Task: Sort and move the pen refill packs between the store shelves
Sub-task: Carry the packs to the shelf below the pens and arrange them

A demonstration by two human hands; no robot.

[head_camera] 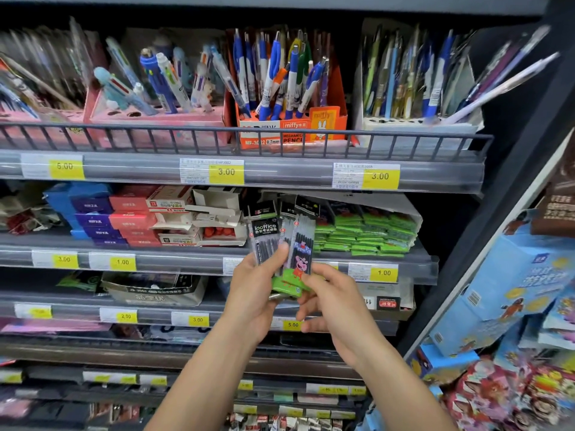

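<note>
Refill packs held fanned in front of the second shelf.

Shelving unit (249, 172) carries pen boxes above and green packs (364, 234) at right behind my hands. My left hand (252, 293) grips the fanned pen refill packs (280, 237) at their lower ends, thumb across the front. My right hand (336, 303) pinches the green bottom edge of the cartoon-pig pack (300, 259), the rightmost of the fan.

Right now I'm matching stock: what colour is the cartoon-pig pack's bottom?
Green, in the head view: cartoon-pig pack.
</note>
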